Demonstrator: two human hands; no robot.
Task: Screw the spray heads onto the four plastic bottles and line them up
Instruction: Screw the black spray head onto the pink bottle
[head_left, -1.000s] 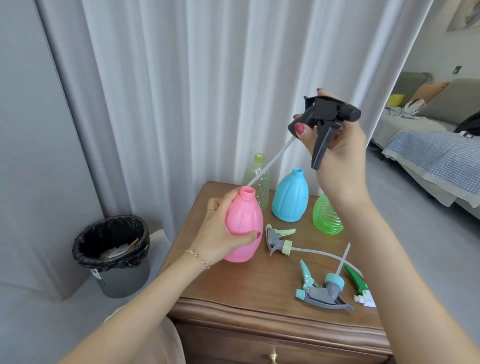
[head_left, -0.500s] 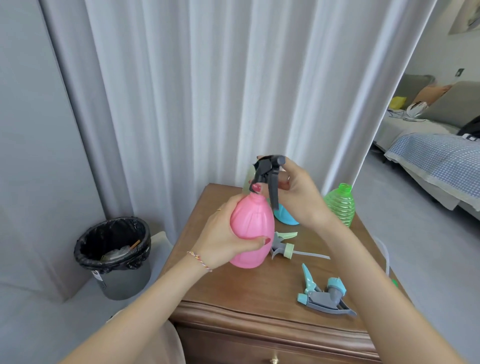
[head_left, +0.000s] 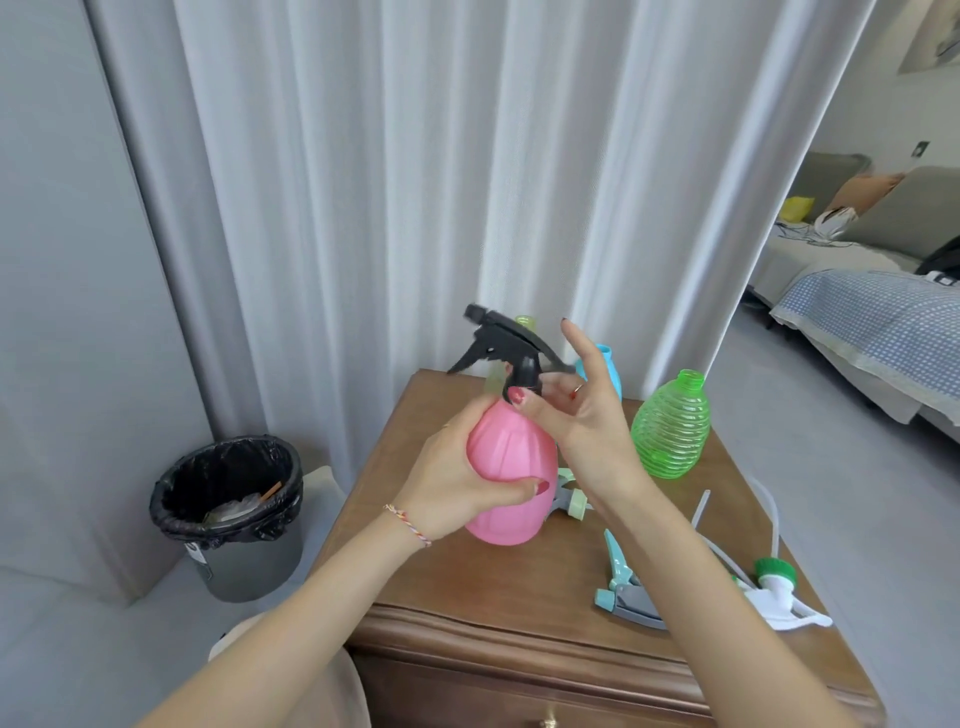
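Observation:
My left hand (head_left: 457, 467) grips the pink bottle (head_left: 511, 467), held just above the wooden cabinet top (head_left: 467, 587). A black spray head (head_left: 506, 348) sits on the bottle's neck, nozzle pointing left. My right hand (head_left: 576, 410) pinches the head's collar with thumb and fingers, the other fingers spread upward. Behind stand a pale green bottle (head_left: 525, 323), mostly hidden, a blue bottle (head_left: 608, 364) and a ribbed green bottle (head_left: 670, 423). Loose heads lie on the top: a grey and mint one (head_left: 571, 501), a teal and grey one (head_left: 623, 592) and a white and green one (head_left: 779, 592).
White curtains hang right behind the cabinet. A black-lined waste bin (head_left: 228, 509) stands on the floor to the left. A bed with a blue checked cover (head_left: 883, 322) lies at the far right. The cabinet's front edge is close below my arms.
The black head came down from high on the right, its tube went into the pink bottle, and the head now sits on the neck. It has turned so the nozzle points left.

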